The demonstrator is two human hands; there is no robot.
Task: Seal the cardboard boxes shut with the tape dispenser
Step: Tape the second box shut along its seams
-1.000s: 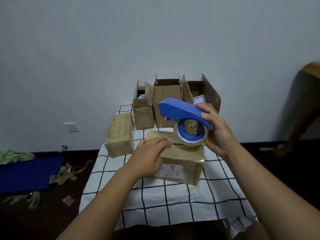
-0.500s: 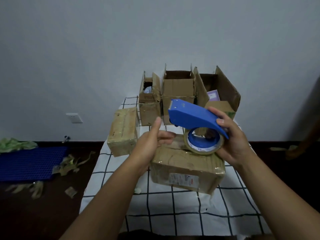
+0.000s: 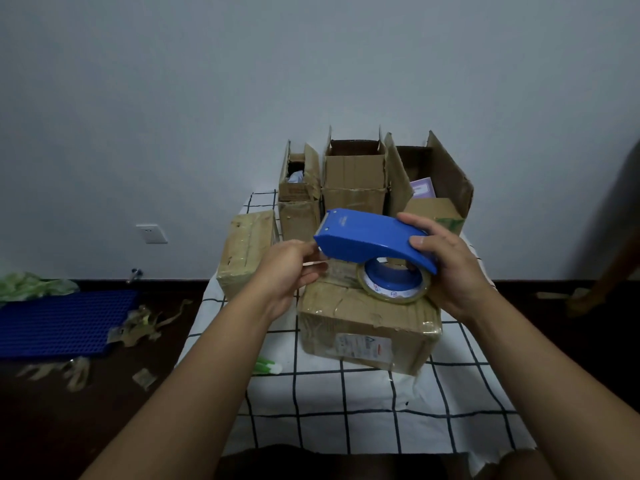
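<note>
Right hand: my right hand (image 3: 450, 271) has its grip wrapped round the rear of the blue plastic tape dispenser (image 3: 374, 242), fingers over the top shell, thumb side below.
Tape dispenser: I hold it in the air just above the near taped brown cardboard box (image 3: 367, 327), nose pointing left; the roll of clear tape (image 3: 394, 284) on its blue hub hangs under the shell, right over the box's top.
Left hand: my left hand (image 3: 291, 271) is at the dispenser's nose, fingers curled in a narrow grip there; I think they pinch the loose tape end, but I cannot tell for certain.
Near box: closed, flaps down, glossy tape across its top, a white shipping label (image 3: 363, 344) on the face toward me; it sits on the table under a white cloth with a dark grid (image 3: 346, 403).
Sealed box: a second closed tape-wrapped cardboard box (image 3: 244, 252) stands left of the near box, apart from it.
Open boxes: behind the near box, along the far table edge, stand three open cardboard boxes with flaps up: a narrow one (image 3: 299, 199), a middle one (image 3: 355, 181), and a wide one (image 3: 433, 188) with a purple booklet (image 3: 422, 188) inside.
Small item: a green and white object (image 3: 266, 367) lies on the cloth just left of the near box; too small to identify.
Floor: left of the near box, beyond the table, lie a blue perforated mat (image 3: 65, 320) and torn tape scraps (image 3: 138, 327).
</note>
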